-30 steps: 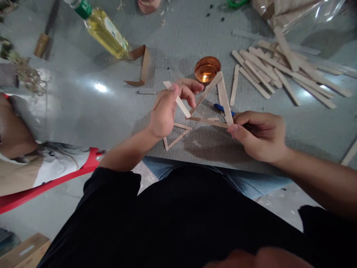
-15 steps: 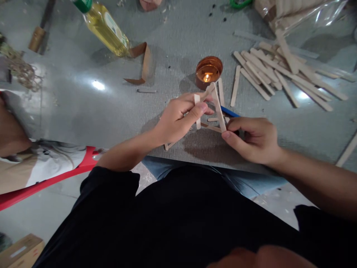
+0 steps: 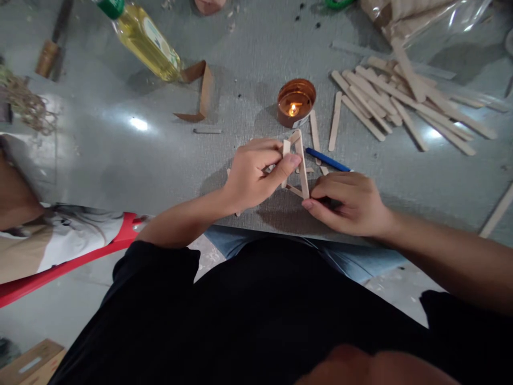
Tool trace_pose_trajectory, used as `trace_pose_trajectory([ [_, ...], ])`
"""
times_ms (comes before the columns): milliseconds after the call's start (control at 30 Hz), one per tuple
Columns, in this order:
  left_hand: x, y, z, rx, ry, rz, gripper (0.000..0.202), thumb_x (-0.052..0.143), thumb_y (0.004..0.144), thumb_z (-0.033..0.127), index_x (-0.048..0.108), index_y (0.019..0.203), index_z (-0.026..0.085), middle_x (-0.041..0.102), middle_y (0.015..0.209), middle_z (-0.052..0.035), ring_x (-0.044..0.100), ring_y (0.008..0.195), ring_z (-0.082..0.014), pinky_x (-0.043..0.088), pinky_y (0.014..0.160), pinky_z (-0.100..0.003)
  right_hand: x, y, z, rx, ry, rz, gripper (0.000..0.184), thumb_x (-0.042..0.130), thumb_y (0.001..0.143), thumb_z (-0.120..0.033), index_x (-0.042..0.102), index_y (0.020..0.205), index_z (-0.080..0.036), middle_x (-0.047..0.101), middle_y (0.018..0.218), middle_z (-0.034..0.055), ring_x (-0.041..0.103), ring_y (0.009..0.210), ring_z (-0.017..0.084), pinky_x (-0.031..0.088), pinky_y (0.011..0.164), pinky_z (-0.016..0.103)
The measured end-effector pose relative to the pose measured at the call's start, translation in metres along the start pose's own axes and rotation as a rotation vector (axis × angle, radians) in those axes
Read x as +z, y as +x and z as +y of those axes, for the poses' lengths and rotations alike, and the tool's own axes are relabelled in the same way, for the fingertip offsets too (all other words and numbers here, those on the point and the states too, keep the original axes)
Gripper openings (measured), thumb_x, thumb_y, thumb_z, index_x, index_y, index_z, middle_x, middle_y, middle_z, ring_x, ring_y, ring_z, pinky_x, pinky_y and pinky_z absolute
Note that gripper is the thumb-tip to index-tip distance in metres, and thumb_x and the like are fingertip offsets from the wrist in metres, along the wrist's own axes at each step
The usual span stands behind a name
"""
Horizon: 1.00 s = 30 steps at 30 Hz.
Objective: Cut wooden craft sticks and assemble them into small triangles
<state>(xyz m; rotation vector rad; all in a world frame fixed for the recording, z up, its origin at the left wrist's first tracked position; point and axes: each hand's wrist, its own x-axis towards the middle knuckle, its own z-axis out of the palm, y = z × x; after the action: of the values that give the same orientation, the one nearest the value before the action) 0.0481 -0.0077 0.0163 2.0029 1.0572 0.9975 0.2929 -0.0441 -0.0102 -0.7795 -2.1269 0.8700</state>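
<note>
Between my hands is a small frame of wooden craft sticks (image 3: 302, 166), joined at angles and held just over the table's near edge. My left hand (image 3: 256, 172) is closed on its left side, thumb pressed on a short upright stick. With thumb and fingers my right hand (image 3: 347, 206) pinches the lower end of the long stick on the frame's right side. A blue pen-like tool (image 3: 328, 160) lies just beyond my right hand. Behind the frame a lit candle burns in a copper-coloured tin (image 3: 296, 101). My left hand partly hides the frame and some sticks beneath.
A pile of loose craft sticks (image 3: 380, 101) spreads at the right, near a plastic bag (image 3: 425, 18). At the back left lies a bottle of yellow liquid (image 3: 148, 40), beside a bent brown strip (image 3: 205, 91). Another person's arm (image 3: 18, 192) is at the far left.
The stick frame has moved down and a little left, away from the candle tin. My right hand has shifted left with it, uncovering more of the blue tool.
</note>
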Motion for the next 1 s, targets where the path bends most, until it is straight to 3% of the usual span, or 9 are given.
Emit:
trace_pose_trajectory([
  [233,0.001,-0.003,0.003,0.054,-0.004,-0.042,0.054,0.060,0.109,0.048,0.069,0.063,0.021,0.074,0.075,-0.0031,0.068,0.074,-0.0131,0.053,0.081,-0.034,-0.003,0.006,-0.007,0.190,0.133,0.062,0.021,0.070,0.103,-0.044,0.070,0.101,-0.024,0.074,0.093,0.0028,0.066,0.075,0.013,0.049,0.069,0.031],
  [367,0.004,-0.006,0.006,0.081,-0.051,-0.126,0.047,0.063,0.108,0.041,0.073,0.068,0.020,0.075,0.078,-0.0033,0.069,0.073,-0.0121,0.051,0.073,-0.032,-0.004,0.008,-0.009,0.310,0.208,0.115,0.025,0.072,0.103,-0.047,0.073,0.100,-0.023,0.072,0.085,0.0013,0.056,0.066,0.010,0.040,0.060,0.029],
  [533,0.004,-0.009,0.012,0.011,-0.144,-0.243,0.044,0.067,0.105,0.043,0.073,0.068,0.019,0.076,0.079,-0.0034,0.070,0.069,-0.0112,0.045,0.060,-0.027,-0.004,0.008,-0.011,0.306,0.227,0.131,0.026,0.077,0.099,-0.047,0.072,0.094,-0.022,0.069,0.079,0.0001,0.055,0.064,0.010,0.040,0.059,0.029],
  [633,-0.001,-0.008,0.015,-0.026,-0.138,-0.249,0.045,0.067,0.105,0.045,0.072,0.068,0.020,0.076,0.078,-0.0035,0.069,0.069,-0.0121,0.050,0.062,-0.028,-0.007,0.009,-0.011,0.374,0.225,0.115,0.032,0.077,0.099,-0.049,0.068,0.085,-0.022,0.061,0.069,-0.0014,0.047,0.058,0.009,0.036,0.057,0.031],
  [767,-0.009,-0.002,0.015,-0.096,-0.121,-0.097,0.042,0.059,0.110,0.045,0.077,0.081,0.021,0.083,0.103,-0.0062,0.078,0.099,-0.0175,0.062,0.086,-0.032,-0.018,0.009,-0.006,0.416,0.139,-0.039,0.027,0.073,0.099,-0.041,0.067,0.083,-0.021,0.058,0.064,-0.0027,0.045,0.055,0.008,0.034,0.057,0.030],
  [867,-0.011,0.001,0.010,-0.150,-0.109,-0.053,0.040,0.053,0.112,0.047,0.077,0.092,0.022,0.082,0.096,-0.0037,0.076,0.088,-0.0147,0.061,0.079,-0.030,-0.023,0.008,-0.001,0.341,-0.018,-0.188,0.020,0.069,0.099,-0.037,0.072,0.089,-0.020,0.066,0.070,-0.0014,0.055,0.059,0.010,0.039,0.061,0.030],
  [1000,-0.010,-0.001,0.011,-0.204,-0.042,-0.113,0.045,0.044,0.116,0.046,0.067,0.086,0.021,0.070,0.074,-0.0007,0.068,0.070,-0.0113,0.055,0.068,-0.027,-0.022,0.006,-0.001,0.301,-0.264,-0.243,0.022,0.061,0.102,-0.036,0.076,0.097,-0.019,0.074,0.081,0.0013,0.066,0.070,0.015,0.045,0.069,0.031],
])
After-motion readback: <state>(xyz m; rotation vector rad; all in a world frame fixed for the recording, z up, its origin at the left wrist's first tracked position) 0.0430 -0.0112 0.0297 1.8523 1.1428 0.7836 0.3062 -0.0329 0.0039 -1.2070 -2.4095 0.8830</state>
